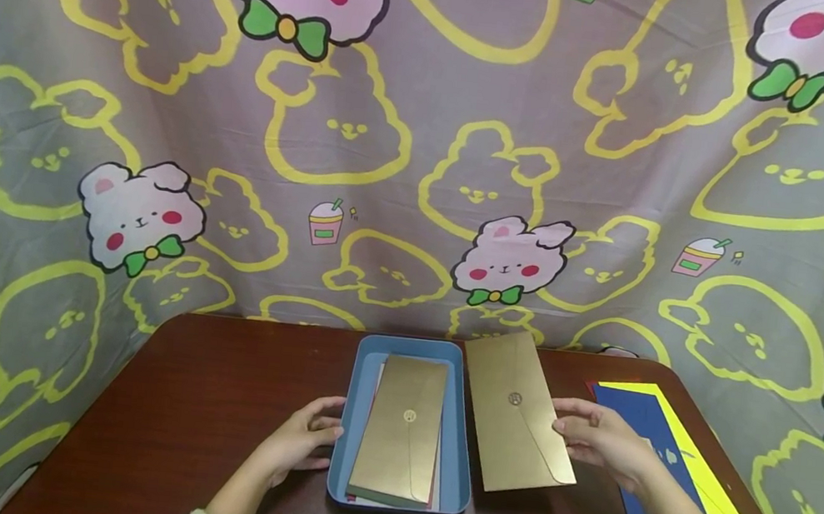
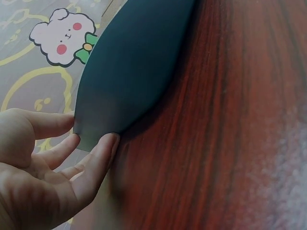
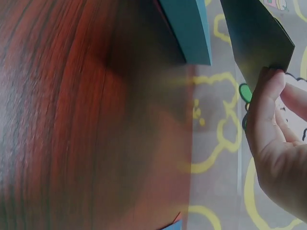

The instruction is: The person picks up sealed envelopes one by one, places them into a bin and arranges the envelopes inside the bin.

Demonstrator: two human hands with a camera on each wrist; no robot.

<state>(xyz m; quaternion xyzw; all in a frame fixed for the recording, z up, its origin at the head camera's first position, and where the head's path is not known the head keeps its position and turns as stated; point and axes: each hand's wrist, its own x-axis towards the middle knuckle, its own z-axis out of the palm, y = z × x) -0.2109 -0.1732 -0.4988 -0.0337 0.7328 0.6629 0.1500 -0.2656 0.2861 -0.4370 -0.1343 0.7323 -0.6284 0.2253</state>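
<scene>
My right hand (image 1: 607, 441) pinches a gold envelope (image 1: 515, 427) by its right edge, thumb on top. The envelope is tilted and held beside the right wall of a blue tray (image 1: 466, 472); its shaded underside (image 3: 261, 43) shows in the right wrist view. Another gold envelope (image 1: 401, 432) with a round seal lies in the tray, on top of white and reddish pieces whose edges peek out. At the tray's left side, my left hand (image 1: 298, 438) touches the outer wall (image 2: 129, 72) with relaxed fingertips (image 2: 111, 139).
To the right, a blue envelope (image 1: 639, 423) overlaps a yellow envelope (image 1: 705, 480), with a bit of red (image 1: 590, 386) at their far corner. Everything stands on a dark wood table (image 1: 217, 387). A patterned cloth (image 1: 407, 164) hangs behind and around it.
</scene>
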